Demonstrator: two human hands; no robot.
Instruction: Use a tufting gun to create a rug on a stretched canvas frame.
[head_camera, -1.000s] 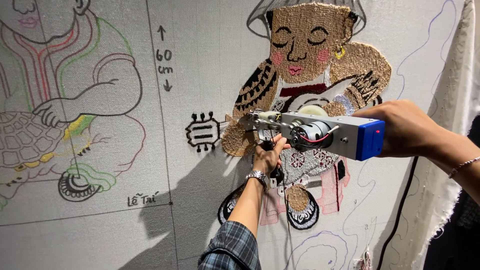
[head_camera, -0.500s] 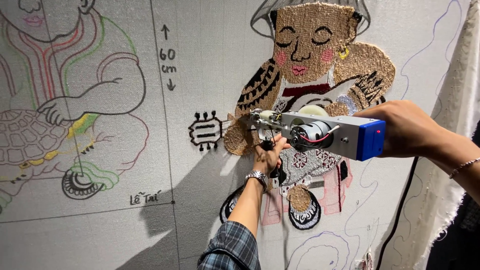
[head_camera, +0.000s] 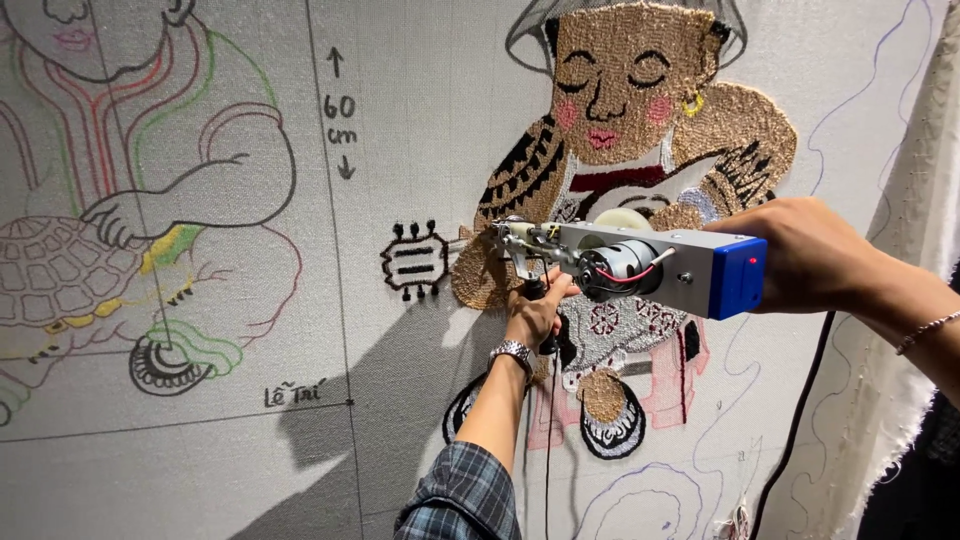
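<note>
The tufting gun (head_camera: 630, 265), a grey metal body with a blue rear end and an exposed motor, is held level against the upright cloth (head_camera: 400, 430), its needle end pressed at the left arm of the tufted figure (head_camera: 640, 180). The right hand (head_camera: 800, 255) is wrapped around the blue rear of the gun, and the left hand (head_camera: 535, 315), with a wristwatch (head_camera: 513, 352) and a plaid sleeve, is closed on the black grip beneath the gun's front. A black cable (head_camera: 795, 420) hangs down from behind the right hand. As a judgement of progress, the figure is well along: its face, hat outline, shoulders and both arms are filled with tan and black pile, and patches of pink, grey and tan fill much of the body below the gun. What looks left on the figure is a bare white band across the chest just above the gun and some thin, only partly filled areas near its lower edge. To the left of the figure a small black bug shape (head_camera: 413, 262) is tufted. Farther left, the child-and-turtle drawing (head_camera: 130, 200) is mostly marker outline, with only a little yellow, green and black pile near the turtle. Below and to the right of the figure, blue wavy lines (head_camera: 640, 500) remain unfilled.
</note>
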